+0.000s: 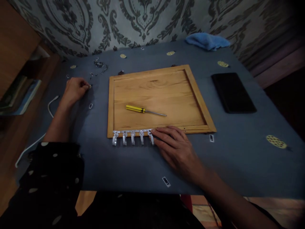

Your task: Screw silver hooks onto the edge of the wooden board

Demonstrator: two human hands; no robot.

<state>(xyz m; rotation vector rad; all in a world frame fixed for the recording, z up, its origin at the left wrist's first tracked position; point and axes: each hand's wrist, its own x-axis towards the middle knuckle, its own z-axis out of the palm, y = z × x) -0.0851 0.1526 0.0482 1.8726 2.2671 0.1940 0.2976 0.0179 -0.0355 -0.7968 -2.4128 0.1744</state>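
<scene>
A framed wooden board [157, 95] lies flat on the blue-covered table [238, 159]. A yellow-handled screwdriver [143, 110] rests on its panel. A metal rail of several hooks [132, 136] sits along the board's near edge. My right hand [175, 148] lies flat with fingers stretched out, fingertips touching the rail's right end and the frame. My left hand [74, 89] is at the table's left, fingers pinched together on something tiny, perhaps a screw, next to small scattered hardware [98, 65].
A black phone [233, 92] lies right of the board. A blue cloth [206, 41] sits at the far edge by the patterned wall. A white cable [50, 106] trails off the left side. Small labels and yellow oval marks dot the tablecloth.
</scene>
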